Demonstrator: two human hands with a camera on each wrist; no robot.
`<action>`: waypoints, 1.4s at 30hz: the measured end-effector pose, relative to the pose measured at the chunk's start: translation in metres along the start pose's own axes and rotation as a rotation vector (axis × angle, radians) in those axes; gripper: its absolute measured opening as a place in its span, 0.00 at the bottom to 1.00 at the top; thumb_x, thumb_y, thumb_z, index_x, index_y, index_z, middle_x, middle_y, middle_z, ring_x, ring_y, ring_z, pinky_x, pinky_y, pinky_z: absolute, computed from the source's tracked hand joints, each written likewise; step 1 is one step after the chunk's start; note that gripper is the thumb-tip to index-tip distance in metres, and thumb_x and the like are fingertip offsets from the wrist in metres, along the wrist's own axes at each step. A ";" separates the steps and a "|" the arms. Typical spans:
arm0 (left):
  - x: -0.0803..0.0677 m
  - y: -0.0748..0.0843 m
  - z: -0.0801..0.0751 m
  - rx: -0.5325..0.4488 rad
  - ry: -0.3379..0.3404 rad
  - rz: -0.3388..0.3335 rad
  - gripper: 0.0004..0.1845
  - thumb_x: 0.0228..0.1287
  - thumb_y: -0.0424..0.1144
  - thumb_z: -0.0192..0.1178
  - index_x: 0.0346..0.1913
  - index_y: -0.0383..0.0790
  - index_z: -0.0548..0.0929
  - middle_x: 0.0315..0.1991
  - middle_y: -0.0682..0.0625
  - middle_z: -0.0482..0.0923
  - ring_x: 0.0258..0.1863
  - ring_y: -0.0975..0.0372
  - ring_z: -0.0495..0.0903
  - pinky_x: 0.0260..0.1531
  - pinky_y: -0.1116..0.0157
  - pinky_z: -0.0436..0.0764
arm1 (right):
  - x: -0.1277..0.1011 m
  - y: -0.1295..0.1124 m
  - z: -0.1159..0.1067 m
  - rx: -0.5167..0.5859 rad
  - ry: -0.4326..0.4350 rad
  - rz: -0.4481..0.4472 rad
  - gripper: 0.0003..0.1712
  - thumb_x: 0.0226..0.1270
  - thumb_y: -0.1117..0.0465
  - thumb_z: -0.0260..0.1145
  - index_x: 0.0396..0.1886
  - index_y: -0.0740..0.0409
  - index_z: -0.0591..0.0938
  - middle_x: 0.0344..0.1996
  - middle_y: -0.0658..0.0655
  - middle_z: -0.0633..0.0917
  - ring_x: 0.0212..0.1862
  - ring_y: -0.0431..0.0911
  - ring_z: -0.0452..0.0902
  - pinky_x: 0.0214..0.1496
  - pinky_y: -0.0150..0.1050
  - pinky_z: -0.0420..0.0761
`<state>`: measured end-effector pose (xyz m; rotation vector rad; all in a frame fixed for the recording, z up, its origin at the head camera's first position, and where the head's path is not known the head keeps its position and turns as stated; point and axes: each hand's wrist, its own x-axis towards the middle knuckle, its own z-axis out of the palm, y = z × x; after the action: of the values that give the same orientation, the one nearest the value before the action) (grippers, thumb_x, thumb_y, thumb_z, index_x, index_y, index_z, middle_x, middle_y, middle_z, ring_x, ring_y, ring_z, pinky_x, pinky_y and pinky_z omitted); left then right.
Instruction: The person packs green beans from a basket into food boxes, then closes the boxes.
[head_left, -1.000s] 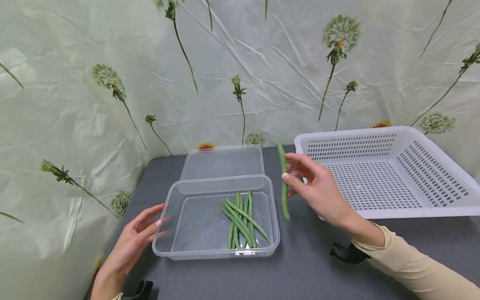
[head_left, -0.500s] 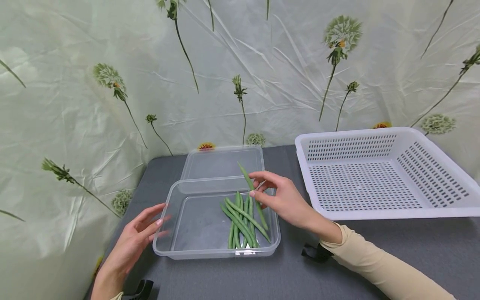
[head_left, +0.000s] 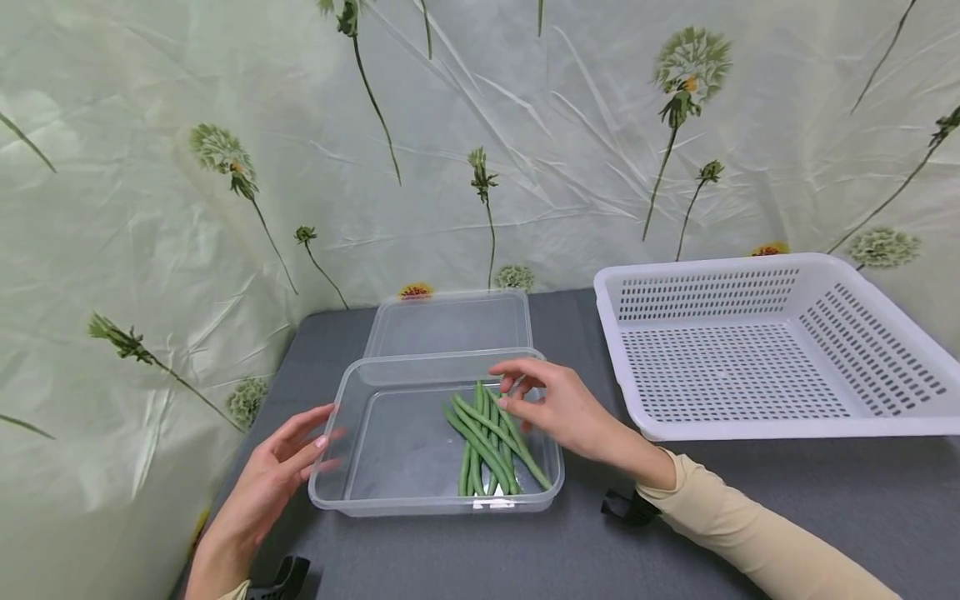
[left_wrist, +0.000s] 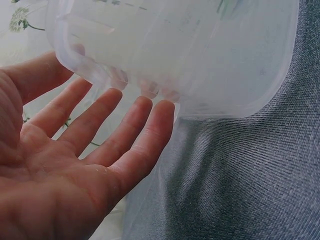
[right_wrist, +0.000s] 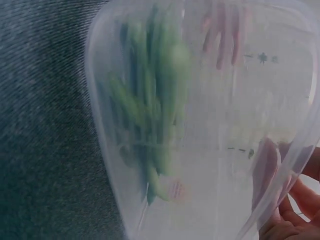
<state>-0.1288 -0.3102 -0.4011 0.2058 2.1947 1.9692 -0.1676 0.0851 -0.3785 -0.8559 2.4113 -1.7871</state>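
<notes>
A grey, cloth-covered counter (head_left: 675,533) carries everything. Near its left side sits a clear plastic container (head_left: 375,492), and its clear lid (head_left: 448,323) lies flat just beyond it, at the far edge. On the right rests a white perforated basket (head_left: 780,350), well apart from the container, with a small black clip (head_left: 621,507) on the cloth between them.

white perforated basket (head_left: 772,350) on the right of grey table (head_left: 675,533), clear lid (head_left: 450,323) flat near the rear edge, creased floral backdrop sheet (head_left: 225,125) behind
</notes>
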 end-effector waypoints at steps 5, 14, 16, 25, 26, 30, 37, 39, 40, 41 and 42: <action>-0.001 0.000 0.000 -0.002 -0.001 -0.006 0.26 0.76 0.35 0.52 0.73 0.36 0.63 0.71 0.44 0.63 0.63 0.60 0.73 0.52 0.57 0.80 | -0.001 0.005 -0.002 -0.090 0.105 -0.065 0.19 0.66 0.67 0.69 0.56 0.52 0.81 0.42 0.50 0.82 0.41 0.44 0.80 0.38 0.38 0.83; 0.001 0.004 0.002 0.043 0.020 0.002 0.25 0.76 0.35 0.53 0.72 0.35 0.64 0.71 0.42 0.64 0.61 0.60 0.75 0.51 0.57 0.81 | 0.010 0.020 -0.006 -0.070 0.274 -0.088 0.21 0.68 0.63 0.68 0.60 0.54 0.78 0.54 0.54 0.79 0.60 0.47 0.73 0.64 0.43 0.72; 0.001 0.006 0.002 0.083 0.020 0.007 0.25 0.76 0.37 0.53 0.71 0.36 0.65 0.71 0.40 0.63 0.61 0.59 0.75 0.50 0.58 0.81 | 0.012 0.024 -0.007 -0.002 0.297 -0.051 0.22 0.71 0.61 0.66 0.63 0.56 0.75 0.59 0.56 0.76 0.64 0.49 0.70 0.68 0.44 0.67; 0.007 0.019 -0.012 0.226 -0.015 0.025 0.24 0.79 0.41 0.48 0.72 0.36 0.65 0.67 0.45 0.70 0.58 0.65 0.76 0.49 0.64 0.81 | 0.017 0.042 -0.008 0.256 0.480 0.164 0.23 0.73 0.63 0.62 0.65 0.62 0.72 0.64 0.65 0.72 0.67 0.52 0.65 0.67 0.47 0.68; 0.009 0.021 -0.015 0.226 -0.019 0.031 0.24 0.79 0.41 0.47 0.72 0.35 0.65 0.66 0.45 0.70 0.58 0.65 0.76 0.49 0.64 0.81 | 0.018 0.043 -0.009 0.262 0.495 0.174 0.23 0.73 0.63 0.62 0.65 0.63 0.72 0.64 0.65 0.72 0.67 0.52 0.66 0.66 0.47 0.68; 0.024 0.026 -0.027 0.197 -0.058 0.044 0.24 0.79 0.41 0.47 0.72 0.37 0.65 0.66 0.47 0.70 0.60 0.62 0.75 0.50 0.64 0.81 | 0.025 0.051 -0.010 0.266 0.520 0.200 0.23 0.73 0.63 0.61 0.65 0.63 0.73 0.65 0.65 0.72 0.67 0.51 0.66 0.66 0.47 0.68; 0.056 0.023 -0.047 0.175 -0.068 0.013 0.27 0.79 0.41 0.49 0.73 0.33 0.60 0.58 0.60 0.75 0.58 0.62 0.77 0.49 0.65 0.81 | 0.043 0.064 -0.009 0.369 0.519 0.273 0.25 0.76 0.62 0.58 0.68 0.66 0.70 0.67 0.67 0.69 0.68 0.53 0.65 0.68 0.46 0.66; 0.069 0.020 -0.052 0.142 -0.078 -0.016 0.27 0.79 0.41 0.49 0.73 0.33 0.59 0.57 0.60 0.75 0.57 0.62 0.77 0.50 0.64 0.81 | 0.047 0.065 -0.009 0.406 0.522 0.314 0.25 0.77 0.61 0.56 0.69 0.66 0.68 0.67 0.65 0.68 0.68 0.52 0.64 0.68 0.46 0.66; 0.075 0.018 -0.054 0.126 -0.083 -0.031 0.26 0.79 0.41 0.49 0.72 0.34 0.59 0.57 0.60 0.75 0.57 0.62 0.77 0.50 0.64 0.81 | 0.049 0.066 -0.009 0.422 0.521 0.334 0.26 0.78 0.60 0.55 0.70 0.65 0.67 0.68 0.64 0.68 0.69 0.51 0.63 0.69 0.45 0.65; 0.082 0.016 -0.056 0.101 -0.092 -0.040 0.25 0.79 0.41 0.49 0.72 0.35 0.60 0.58 0.59 0.75 0.57 0.62 0.77 0.51 0.63 0.80 | 0.050 0.067 -0.010 0.441 0.520 0.353 0.26 0.78 0.60 0.54 0.71 0.65 0.67 0.69 0.63 0.67 0.70 0.51 0.62 0.69 0.45 0.65; 0.089 0.014 -0.057 0.082 -0.100 -0.048 0.24 0.79 0.40 0.49 0.71 0.36 0.61 0.58 0.57 0.75 0.57 0.61 0.77 0.51 0.63 0.80 | 0.052 0.067 -0.010 0.463 0.516 0.367 0.26 0.79 0.59 0.53 0.71 0.64 0.66 0.70 0.62 0.66 0.70 0.50 0.60 0.69 0.44 0.65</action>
<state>-0.2285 -0.3442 -0.3850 0.2558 2.1977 1.8050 -0.2424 0.0844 -0.4194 0.0993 2.0256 -2.4525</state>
